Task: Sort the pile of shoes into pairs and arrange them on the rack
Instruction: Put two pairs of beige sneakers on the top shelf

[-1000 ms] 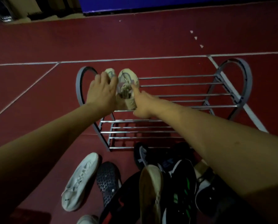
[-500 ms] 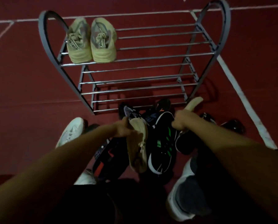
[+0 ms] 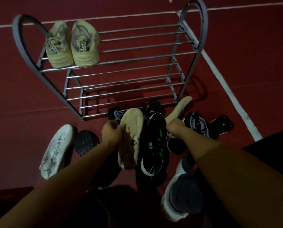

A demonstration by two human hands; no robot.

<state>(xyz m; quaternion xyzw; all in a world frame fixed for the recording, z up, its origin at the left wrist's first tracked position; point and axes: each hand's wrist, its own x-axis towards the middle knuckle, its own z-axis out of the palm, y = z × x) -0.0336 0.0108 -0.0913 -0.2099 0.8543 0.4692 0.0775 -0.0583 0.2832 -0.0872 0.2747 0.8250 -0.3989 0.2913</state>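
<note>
A grey metal shoe rack (image 3: 195,22) stands on the red floor. A pair of beige sneakers (image 3: 72,45) sits side by side at the left end of its top shelf. In front of the rack lies a pile of shoes. My left hand (image 3: 112,131) grips a cream shoe (image 3: 130,139) lying on its side on the pile. My right hand (image 3: 176,127) holds a second cream shoe (image 3: 178,109), its sole pointing up towards the rack. Between them lies a black shoe with green stripes (image 3: 155,145).
A white sneaker (image 3: 56,150) and a dark clog (image 3: 84,141) lie on the floor at the left. Black mesh shoes (image 3: 197,123) and a black sandal (image 3: 223,124) lie at the right. A grey and white shoe (image 3: 181,199) is near my right arm. White lines cross the floor.
Both hands left the beige pair on the top shelf and came down to the pile. Each hand now grips a cream shoe, and the view has tilted down.
</note>
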